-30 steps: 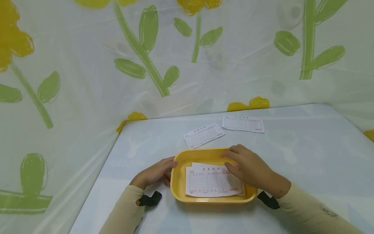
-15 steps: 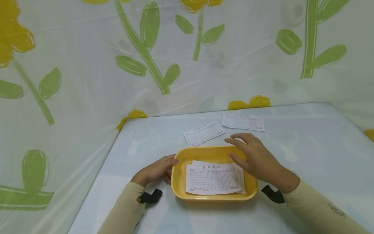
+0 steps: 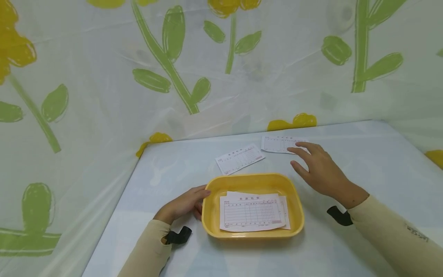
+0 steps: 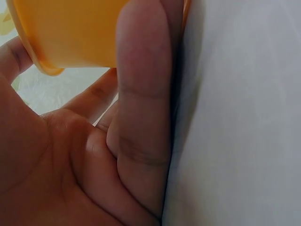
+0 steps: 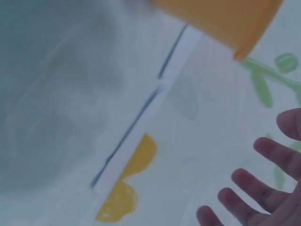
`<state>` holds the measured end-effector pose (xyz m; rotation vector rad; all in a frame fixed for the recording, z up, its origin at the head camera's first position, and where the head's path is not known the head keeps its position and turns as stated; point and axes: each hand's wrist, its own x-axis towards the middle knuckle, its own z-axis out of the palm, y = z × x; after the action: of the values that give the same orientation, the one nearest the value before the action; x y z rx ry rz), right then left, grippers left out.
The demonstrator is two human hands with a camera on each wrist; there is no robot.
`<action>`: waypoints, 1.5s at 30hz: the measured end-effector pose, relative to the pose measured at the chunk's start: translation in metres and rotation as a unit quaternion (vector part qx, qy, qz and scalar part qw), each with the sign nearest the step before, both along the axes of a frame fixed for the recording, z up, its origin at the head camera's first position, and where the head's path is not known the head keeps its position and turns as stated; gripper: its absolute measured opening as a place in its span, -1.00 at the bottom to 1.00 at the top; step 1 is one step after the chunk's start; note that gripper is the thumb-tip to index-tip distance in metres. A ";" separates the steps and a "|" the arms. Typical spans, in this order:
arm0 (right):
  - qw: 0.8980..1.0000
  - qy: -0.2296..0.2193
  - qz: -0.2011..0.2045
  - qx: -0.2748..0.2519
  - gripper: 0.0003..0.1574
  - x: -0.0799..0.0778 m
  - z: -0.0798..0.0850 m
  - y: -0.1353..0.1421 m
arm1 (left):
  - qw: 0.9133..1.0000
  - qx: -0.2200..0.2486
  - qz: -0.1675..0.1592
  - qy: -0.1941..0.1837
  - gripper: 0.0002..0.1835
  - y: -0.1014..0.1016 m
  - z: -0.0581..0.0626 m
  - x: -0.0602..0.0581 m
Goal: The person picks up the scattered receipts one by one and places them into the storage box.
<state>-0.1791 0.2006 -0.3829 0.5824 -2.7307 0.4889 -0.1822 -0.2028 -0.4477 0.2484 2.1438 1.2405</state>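
A yellow plastic tray (image 3: 252,184) stands in front of me with several printed receipt slips (image 3: 250,215) stacked loosely inside. My left hand (image 3: 182,204) grips its left end, thumb over the rim and the other fingers outside, low against the tabletop in the left wrist view. Beyond the tray lie two more slips: a tilted one (image 3: 240,160) and, further right, another (image 3: 275,144). My right hand (image 3: 323,171) is in the air to the tray's upper right, fingers spread and holding nothing. Its fingertips overlap the far right slip in the head view; contact does not show.
A pale patterned cloth covers the table (image 3: 373,161). Behind it hangs a white curtain (image 3: 283,88) with green stems and yellow flowers, meeting the table's back edge. Each wrist wears a black strap (image 3: 178,235).
My right hand has moved from above the tray, up and to the right, towards the far right slip. The left hand and the tray stay in place.
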 end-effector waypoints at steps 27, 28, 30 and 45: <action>0.981 -0.177 -0.078 0.018 -0.31 -0.092 -0.019 0.038 | 1.000 0.009 -0.009 0.002 -0.28 -0.001 -0.004 -0.003; 0.981 -0.176 -0.076 0.029 -0.31 -0.094 -0.020 0.038 | 1.000 0.007 -0.006 0.002 -0.28 -0.001 -0.004 -0.003; 0.981 -0.176 -0.070 0.048 -0.32 -0.098 -0.022 0.038 | 1.000 0.004 -0.002 0.000 -0.28 -0.002 -0.005 -0.002; 0.964 -0.248 -0.087 0.047 -0.30 -0.117 -0.026 0.031 | 1.000 0.003 -0.004 0.002 -0.23 -0.002 -0.004 -0.001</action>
<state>-0.2964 0.2318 -0.4088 0.2596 -3.2572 0.5193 -0.1830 -0.2047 -0.4513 0.2617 2.1400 1.2437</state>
